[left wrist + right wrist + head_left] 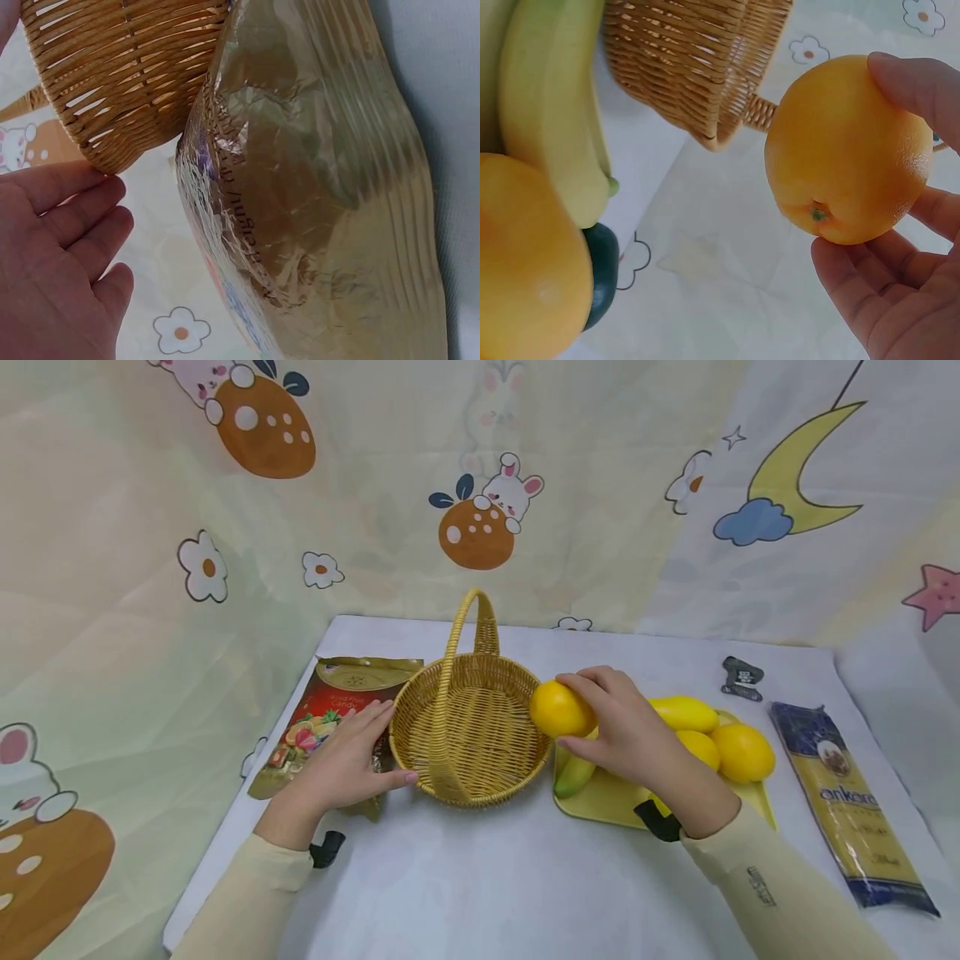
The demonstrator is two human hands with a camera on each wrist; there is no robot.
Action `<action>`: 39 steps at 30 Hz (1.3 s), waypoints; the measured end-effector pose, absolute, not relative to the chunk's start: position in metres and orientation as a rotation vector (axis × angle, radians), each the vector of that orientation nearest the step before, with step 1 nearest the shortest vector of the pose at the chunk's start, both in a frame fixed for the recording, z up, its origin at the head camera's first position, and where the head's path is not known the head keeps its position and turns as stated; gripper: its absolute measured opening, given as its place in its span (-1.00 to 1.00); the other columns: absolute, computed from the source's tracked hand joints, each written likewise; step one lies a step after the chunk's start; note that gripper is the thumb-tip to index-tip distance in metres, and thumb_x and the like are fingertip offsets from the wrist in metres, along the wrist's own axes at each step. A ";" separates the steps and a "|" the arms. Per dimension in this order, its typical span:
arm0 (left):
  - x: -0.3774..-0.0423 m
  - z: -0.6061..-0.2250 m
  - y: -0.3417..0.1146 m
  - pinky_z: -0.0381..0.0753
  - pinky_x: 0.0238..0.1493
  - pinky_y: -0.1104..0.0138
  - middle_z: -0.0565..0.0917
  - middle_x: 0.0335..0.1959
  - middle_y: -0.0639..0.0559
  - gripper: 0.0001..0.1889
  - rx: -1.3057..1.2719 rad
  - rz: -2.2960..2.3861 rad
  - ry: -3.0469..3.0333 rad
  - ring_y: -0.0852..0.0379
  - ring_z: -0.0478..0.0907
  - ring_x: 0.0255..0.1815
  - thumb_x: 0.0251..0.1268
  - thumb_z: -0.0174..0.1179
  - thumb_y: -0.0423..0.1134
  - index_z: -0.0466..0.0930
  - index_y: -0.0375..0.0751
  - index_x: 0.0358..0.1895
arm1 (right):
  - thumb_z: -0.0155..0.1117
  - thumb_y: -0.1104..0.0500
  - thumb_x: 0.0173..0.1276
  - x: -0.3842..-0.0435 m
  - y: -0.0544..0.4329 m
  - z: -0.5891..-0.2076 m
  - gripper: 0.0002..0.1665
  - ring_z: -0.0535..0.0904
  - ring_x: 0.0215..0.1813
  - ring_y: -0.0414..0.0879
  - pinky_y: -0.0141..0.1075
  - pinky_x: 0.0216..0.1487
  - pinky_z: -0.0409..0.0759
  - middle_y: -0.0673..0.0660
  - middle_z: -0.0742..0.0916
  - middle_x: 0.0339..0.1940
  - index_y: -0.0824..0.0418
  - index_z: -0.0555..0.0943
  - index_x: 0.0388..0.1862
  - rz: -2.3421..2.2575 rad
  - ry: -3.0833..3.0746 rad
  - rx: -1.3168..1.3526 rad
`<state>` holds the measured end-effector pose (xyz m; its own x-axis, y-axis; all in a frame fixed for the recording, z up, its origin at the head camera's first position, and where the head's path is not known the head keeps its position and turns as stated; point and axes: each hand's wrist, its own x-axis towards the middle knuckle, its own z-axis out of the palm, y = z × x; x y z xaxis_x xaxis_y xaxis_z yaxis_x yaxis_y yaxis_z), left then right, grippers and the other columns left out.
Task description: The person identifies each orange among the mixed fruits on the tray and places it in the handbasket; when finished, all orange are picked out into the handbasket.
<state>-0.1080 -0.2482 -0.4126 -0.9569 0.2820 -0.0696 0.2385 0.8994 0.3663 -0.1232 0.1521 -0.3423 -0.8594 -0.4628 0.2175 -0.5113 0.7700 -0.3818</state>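
Note:
An orange [847,150] with a small green stem mark is held between the thumb and fingers of my right hand [626,722]. It hangs beside the right rim of a wicker basket [480,735], raised above the fruit in the right wrist view. The basket has a tall arched handle and a bare woven floor. At the basket's left rim lies my left hand [337,768], its extended fingertips [109,187] touching the edge and its thumb spread toward the near side. A candy bag [315,718] lies partly under that hand.
A yellow tray [600,808] at the right bears bananas [551,97], more oranges [742,753] and a long yellow fruit [686,713]. Farther right lie an ankara packet [851,802] and a small dark object [741,678]. A patterned curtain [600,527] hangs behind the table.

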 end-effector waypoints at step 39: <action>-0.106 -0.416 -0.248 -0.05 0.70 -0.27 0.10 0.74 -0.12 0.29 0.385 0.601 2.939 -0.26 0.00 0.75 0.01 0.34 0.59 0.04 -0.06 0.71 | 0.64 0.01 0.18 -0.184 0.066 -0.335 -0.10 0.45 0.30 0.11 -0.06 0.25 0.66 0.17 0.57 0.27 0.10 0.49 0.49 0.667 -2.912 1.021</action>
